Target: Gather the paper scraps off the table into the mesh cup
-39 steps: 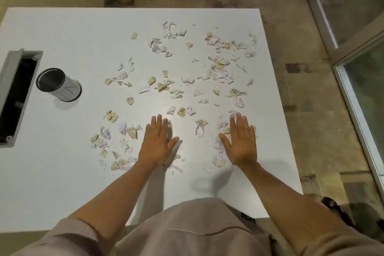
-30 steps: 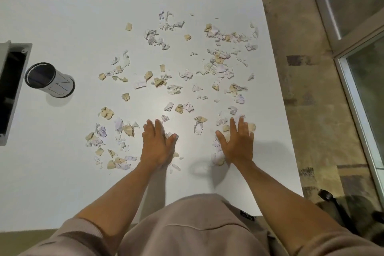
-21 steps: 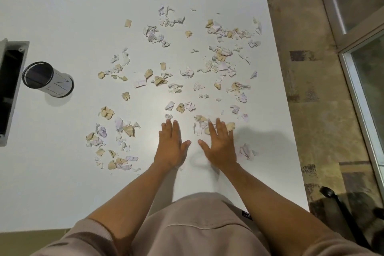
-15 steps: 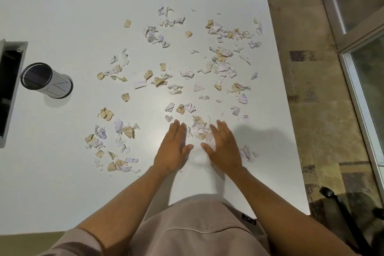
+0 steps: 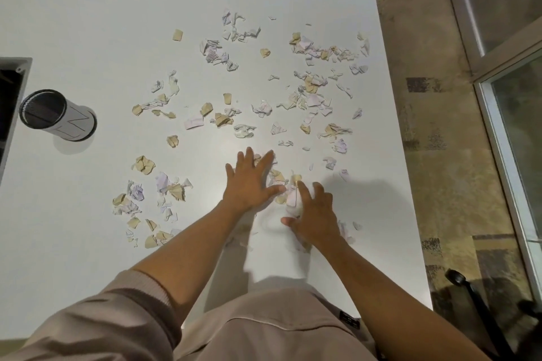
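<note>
We see the left hand (image 5: pixel 249 182) flat with fingers spread and the right hand (image 5: pixel 315 214) loosely curved, grips apart, with a small heap of paper scraps (image 5: pixel 286 184) between them on the white worktop (image 5: pixel 88 38). More scraps lie scattered beyond, and the mesh cup (image 5: pixel 57 114) stands upright well to the left.

The white surface (image 5: pixel 88 214) carries paper scraps (image 5: pixel 311 91) scattered toward its right edge and a mesh cup (image 5: pixel 57 116) near its left edge.

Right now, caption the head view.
Both hands, left and right, sweep paper scraps together; mesh cup stands apart.
</note>
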The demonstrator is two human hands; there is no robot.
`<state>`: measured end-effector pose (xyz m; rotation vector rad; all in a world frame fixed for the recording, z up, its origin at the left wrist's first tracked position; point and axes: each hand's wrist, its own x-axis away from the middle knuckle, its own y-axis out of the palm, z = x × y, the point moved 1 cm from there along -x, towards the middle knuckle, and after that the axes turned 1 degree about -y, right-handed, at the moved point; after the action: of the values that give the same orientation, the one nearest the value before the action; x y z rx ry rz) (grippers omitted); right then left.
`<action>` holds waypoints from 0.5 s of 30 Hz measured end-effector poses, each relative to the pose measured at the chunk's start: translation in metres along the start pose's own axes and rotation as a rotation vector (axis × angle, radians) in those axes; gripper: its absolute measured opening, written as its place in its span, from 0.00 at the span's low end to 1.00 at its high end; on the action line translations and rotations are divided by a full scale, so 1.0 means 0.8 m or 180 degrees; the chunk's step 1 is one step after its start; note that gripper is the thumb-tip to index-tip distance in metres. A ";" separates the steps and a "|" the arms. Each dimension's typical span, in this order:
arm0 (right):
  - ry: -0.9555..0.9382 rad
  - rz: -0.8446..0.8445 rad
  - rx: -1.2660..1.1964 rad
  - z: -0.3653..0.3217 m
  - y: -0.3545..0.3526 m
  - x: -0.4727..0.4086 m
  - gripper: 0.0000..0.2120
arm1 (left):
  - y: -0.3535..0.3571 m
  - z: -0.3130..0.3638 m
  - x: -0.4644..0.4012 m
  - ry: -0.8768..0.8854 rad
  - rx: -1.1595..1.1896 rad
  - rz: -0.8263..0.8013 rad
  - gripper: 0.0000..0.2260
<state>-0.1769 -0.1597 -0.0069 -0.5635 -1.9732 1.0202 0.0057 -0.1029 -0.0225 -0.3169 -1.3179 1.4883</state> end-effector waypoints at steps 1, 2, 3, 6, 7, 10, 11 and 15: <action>-0.0053 -0.0003 -0.0006 -0.005 0.000 -0.002 0.41 | 0.004 0.005 0.003 0.0121 -0.0072 -0.0101 0.43; -0.0109 -0.0011 0.0025 -0.009 0.000 -0.003 0.39 | 0.007 0.009 0.006 0.0248 -0.0133 -0.0181 0.40; -0.0160 -0.0032 0.0066 -0.012 -0.001 -0.003 0.36 | 0.012 0.011 0.011 0.0383 -0.0181 -0.0224 0.38; -0.0285 -0.0030 0.0164 -0.013 0.002 -0.003 0.32 | 0.022 0.009 0.025 0.0802 -0.0333 -0.0168 0.31; -0.0330 0.0001 0.0209 -0.012 0.003 -0.002 0.31 | 0.025 0.007 0.029 0.0908 -0.0375 -0.0131 0.28; -0.0442 -0.0014 0.0342 -0.012 0.008 0.001 0.29 | 0.029 -0.001 0.039 0.0990 -0.0463 -0.0024 0.21; -0.0471 -0.0034 0.0357 -0.012 0.010 0.001 0.28 | 0.029 -0.002 0.043 0.0990 -0.0477 0.0025 0.19; -0.0743 0.0329 0.0270 -0.016 0.016 0.000 0.18 | 0.026 0.000 0.051 0.0984 -0.0353 0.0402 0.12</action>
<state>-0.1663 -0.1464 -0.0135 -0.5235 -2.1084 1.2769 -0.0211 -0.0655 -0.0220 -0.6851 -1.1490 1.4057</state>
